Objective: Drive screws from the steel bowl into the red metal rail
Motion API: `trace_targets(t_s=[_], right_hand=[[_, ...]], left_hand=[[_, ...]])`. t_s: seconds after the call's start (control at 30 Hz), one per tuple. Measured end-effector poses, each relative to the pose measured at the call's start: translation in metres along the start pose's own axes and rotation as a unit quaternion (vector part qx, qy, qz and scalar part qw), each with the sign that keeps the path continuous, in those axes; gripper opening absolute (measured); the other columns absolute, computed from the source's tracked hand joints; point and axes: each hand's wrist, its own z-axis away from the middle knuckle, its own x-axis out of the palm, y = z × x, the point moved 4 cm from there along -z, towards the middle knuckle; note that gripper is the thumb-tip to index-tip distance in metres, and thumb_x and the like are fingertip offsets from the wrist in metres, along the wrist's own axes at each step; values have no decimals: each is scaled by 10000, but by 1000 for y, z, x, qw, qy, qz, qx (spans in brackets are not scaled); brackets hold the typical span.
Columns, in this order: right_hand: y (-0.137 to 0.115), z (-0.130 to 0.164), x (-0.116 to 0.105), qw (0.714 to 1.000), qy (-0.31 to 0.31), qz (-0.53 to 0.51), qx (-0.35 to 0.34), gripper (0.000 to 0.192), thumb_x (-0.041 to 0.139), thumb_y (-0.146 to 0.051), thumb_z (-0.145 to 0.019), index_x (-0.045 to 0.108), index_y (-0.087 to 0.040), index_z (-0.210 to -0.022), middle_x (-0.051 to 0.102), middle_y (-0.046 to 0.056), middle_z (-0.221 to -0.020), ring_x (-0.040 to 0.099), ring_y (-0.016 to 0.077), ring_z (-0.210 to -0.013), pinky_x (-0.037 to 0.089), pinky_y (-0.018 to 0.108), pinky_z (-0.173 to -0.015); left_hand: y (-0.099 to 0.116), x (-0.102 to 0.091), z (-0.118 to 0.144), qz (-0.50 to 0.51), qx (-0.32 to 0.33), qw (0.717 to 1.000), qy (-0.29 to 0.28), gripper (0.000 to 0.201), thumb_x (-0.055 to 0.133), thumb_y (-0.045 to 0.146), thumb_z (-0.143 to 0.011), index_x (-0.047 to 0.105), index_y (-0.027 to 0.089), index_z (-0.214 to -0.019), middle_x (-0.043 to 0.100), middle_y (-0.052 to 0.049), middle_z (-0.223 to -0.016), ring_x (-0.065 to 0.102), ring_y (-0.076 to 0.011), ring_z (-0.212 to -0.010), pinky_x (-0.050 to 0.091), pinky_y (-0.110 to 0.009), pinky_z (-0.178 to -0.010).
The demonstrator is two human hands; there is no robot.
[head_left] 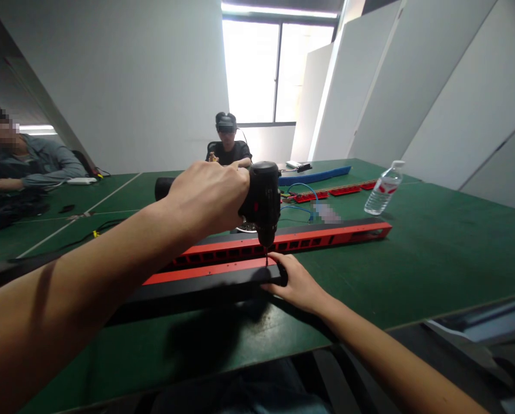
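Note:
My left hand is wrapped round the grip of a black power drill, held with its nose pointing down. The thin bit meets the red upper face of a long red-and-black bar close to its right end. Around that end my right hand is closed, thumb and fingers on either side of the bar. Just behind lies a second red-and-black bar with a row of square openings. A bowl shows partly behind the drill, its contents hard to make out.
A clear water bottle stands on the green table to the right. Blue wires, red strips and a blue strip lie at the back. Two other people sit at the table, ahead and far left.

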Motion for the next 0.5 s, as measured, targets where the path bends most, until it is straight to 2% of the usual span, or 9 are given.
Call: trace_targets(t_s=[0.13, 0.33, 0.5], right_hand=[[1, 0, 0, 1000, 4, 2, -3, 729, 817, -454, -782, 536, -254, -1425, 631, 128, -1330, 582, 311, -1234, 465, 491, -1062], [1, 1, 0, 1000, 5, 3, -6, 727, 814, -436, -790, 527, -256, -1433, 625, 130, -1349, 579, 315, -1245, 455, 508, -1073], [-1, 0, 0, 1000, 3, 1, -5, 720, 812, -436, -794, 529, -251, -1429, 629, 130, -1336, 588, 312, -1230, 466, 501, -1061]], left_hand=[[-1, 2, 0, 21, -14, 1000, 1, 526, 610, 320, -799, 659, 134, -1289, 742, -166, -849, 727, -397, -871, 470, -426, -767], [0, 0, 0, 27, -27, 999, -17, 481, 615, 330, -817, 675, 151, -1259, 735, -127, -792, 725, -341, -855, 461, -398, -785], [2, -2, -1, 2, -17, 1000, -9, 440, 599, 351, -827, 686, 130, -1198, 737, -151, -781, 723, -349, -812, 446, -383, -691]])
